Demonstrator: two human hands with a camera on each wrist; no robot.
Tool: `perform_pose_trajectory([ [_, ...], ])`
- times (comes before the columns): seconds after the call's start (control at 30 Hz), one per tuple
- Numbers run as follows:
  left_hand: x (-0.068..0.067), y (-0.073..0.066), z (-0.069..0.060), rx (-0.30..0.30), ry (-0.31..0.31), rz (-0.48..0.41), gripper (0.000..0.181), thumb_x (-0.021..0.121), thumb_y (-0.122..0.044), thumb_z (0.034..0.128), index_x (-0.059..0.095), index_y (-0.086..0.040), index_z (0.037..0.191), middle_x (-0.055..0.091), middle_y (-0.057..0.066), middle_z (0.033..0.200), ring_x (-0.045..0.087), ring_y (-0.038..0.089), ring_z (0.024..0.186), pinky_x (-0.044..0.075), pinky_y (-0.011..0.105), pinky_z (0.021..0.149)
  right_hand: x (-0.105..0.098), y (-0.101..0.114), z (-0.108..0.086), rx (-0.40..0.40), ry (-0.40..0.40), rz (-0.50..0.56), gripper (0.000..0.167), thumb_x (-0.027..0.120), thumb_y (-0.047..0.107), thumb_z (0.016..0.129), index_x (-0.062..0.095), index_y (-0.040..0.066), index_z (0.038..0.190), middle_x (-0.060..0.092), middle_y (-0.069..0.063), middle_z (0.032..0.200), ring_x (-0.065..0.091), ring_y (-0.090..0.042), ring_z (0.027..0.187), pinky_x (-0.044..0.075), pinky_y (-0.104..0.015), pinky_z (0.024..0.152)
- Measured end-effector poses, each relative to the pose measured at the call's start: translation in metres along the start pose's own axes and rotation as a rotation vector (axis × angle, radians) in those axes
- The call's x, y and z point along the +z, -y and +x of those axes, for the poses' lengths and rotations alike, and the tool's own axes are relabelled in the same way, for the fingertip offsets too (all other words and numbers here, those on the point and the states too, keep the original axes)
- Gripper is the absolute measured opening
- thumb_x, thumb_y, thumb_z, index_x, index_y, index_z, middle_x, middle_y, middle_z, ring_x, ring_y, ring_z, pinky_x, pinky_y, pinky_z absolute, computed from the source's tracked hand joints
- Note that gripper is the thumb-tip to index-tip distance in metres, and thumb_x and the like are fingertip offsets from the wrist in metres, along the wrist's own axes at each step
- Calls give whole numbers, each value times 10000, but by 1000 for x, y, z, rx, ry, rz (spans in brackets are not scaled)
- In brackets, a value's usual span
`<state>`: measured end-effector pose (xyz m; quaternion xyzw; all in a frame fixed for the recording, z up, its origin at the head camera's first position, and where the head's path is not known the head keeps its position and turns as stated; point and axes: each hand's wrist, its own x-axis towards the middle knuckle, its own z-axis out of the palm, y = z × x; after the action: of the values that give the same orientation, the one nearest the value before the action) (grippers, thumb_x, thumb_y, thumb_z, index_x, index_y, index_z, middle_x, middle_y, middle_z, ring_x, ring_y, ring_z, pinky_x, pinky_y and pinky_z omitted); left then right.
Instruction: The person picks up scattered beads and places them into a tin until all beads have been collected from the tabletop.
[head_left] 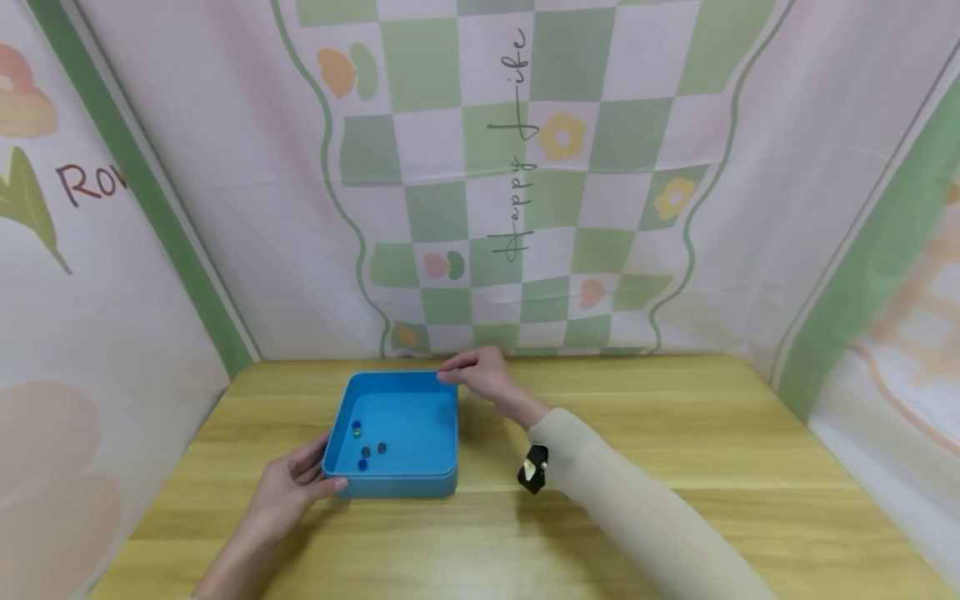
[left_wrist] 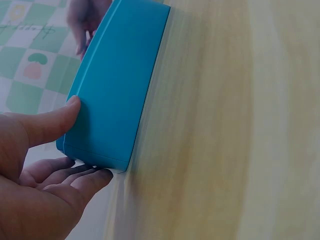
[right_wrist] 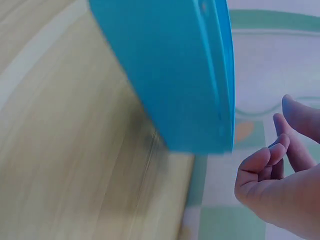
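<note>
A square blue box (head_left: 405,486) without a lid stands on the wooden table in the head view. Several small round bead-like pieces, two dark grey ones (head_left: 382,448) among them, lie toward the left of its floor. My left hand (head_left: 288,487) grips the near left corner, its thumb (left_wrist: 67,117) on the front wall and its fingers against the left side. Over at the far right corner, my right hand (head_left: 486,377) hovers by the rim. The right wrist view shows its fingers bent, thumb and forefinger slightly apart, with nothing visible between them.
The wooden table (head_left: 637,492) extends right of the box and ends at a hanging cloth (head_left: 427,150) with a green and white check. More printed cloth (head_left: 90,333) hangs at both sides. A black band with a light ornament (head_left: 532,469) is at the right sleeve.
</note>
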<state>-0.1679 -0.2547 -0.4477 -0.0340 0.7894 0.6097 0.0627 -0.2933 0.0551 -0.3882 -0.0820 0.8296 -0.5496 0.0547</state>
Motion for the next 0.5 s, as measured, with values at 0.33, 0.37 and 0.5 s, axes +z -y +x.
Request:
perform_pose_trajectory([
  [0.33, -1, 0, 0, 3, -1, 13, 858, 848, -91, 897, 372, 1, 1605, 380, 235, 1624, 456, 394, 1442, 481, 367, 1081, -45, -27, -11, -1, -60, 6, 231, 787, 143, 955, 796, -1, 1136, 751, -126, 1197, 648, -275, 1093, 558, -471, 922],
  [0.37, -2, 0, 0, 3, -1, 15, 861, 849, -93, 896, 371, 4, 1605, 380, 237, 1623, 457, 395, 1441, 481, 368, 1081, -49, -30, -13, 1, -63, 3, 243, 786, 141, 956, 790, -10, 1146, 743, -138, 1213, 646, -294, 1114, 554, -478, 941],
  [0.5, -2, 0, 0, -5, 2, 10, 869, 855, -97, 890, 371, 0, 1605, 376, 232, 1626, 452, 391, 1445, 476, 364, 1083, -60, -40, -16, 13, -56, -2, 283, 778, 137, 965, 765, -36, 1188, 710, -178, 1276, 621, -368, 1224, 515, -541, 1066],
])
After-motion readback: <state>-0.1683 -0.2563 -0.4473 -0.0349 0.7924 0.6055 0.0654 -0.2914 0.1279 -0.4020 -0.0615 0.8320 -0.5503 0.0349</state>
